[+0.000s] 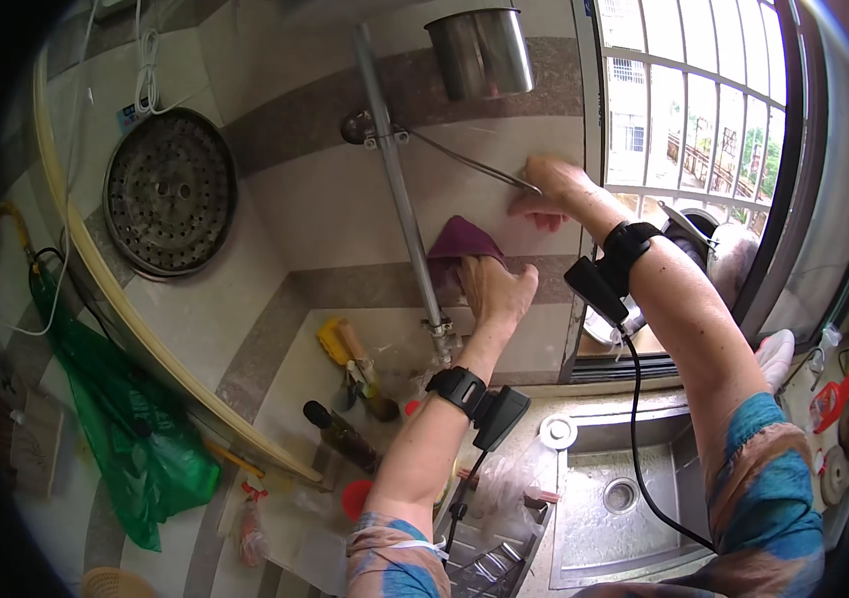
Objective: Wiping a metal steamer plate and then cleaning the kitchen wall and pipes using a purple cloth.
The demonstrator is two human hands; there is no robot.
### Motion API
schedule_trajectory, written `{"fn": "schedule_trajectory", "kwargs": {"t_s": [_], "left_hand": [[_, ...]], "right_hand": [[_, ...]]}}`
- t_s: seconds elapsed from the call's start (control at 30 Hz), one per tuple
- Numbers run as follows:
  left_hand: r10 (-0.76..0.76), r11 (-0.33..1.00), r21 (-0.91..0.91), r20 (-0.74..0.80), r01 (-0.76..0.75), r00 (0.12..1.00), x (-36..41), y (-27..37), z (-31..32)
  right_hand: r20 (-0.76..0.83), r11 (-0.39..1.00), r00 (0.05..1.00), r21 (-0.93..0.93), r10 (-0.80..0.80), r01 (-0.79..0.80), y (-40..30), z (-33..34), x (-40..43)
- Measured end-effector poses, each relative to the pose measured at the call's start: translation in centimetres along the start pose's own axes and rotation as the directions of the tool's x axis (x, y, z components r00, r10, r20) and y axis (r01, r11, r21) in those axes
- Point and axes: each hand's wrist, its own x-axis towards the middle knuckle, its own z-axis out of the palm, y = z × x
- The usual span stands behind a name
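My left hand (495, 288) is at the tiled wall (335, 224), just right of an upright metal pipe (398, 179). It holds a purple cloth (465, 241), which hides its fingertips. Higher and to the right, my right hand (553, 190) is by the wall near the window frame, fingers bent. A thin metal rod (469, 161) slants from beside the pipe and its tip overlaps that hand; whether the fingers grip it cannot be made out. Both wrists wear black straps with cabled devices.
A steel pot (480, 56) hangs above, and a perforated round steamer plate (170, 190) hangs at left. Below are a steel sink (619, 516), a dark bottle (338, 433) and a drying rack (495, 553). A barred window (693, 97) is at right, a green bag (125, 448) at left.
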Motion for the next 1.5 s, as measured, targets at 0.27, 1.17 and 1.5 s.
{"fn": "schedule_trajectory", "kwargs": {"t_s": [0.27, 1.17, 1.5], "left_hand": [[0.023, 1.000, 0.012, -0.068, -0.022, 0.997, -0.3, 0.3, 0.4], [-0.147, 0.989, -0.031, 0.010, 0.148, 0.989, -1.3, -1.7, 0.5], [-0.208, 0.968, -0.170, -0.121, 0.186, 0.971, -0.5, -3.3, 0.9]], "right_hand": [[0.001, 1.000, 1.000, -0.008, 0.018, -0.018, 0.0, 0.1, 0.2], [-0.012, 1.000, 1.000, -0.020, -0.006, 0.006, -0.3, 0.2, -0.1], [0.009, 1.000, 1.000, -0.014, 0.013, -0.013, 0.0, 0.1, 0.3]]}}
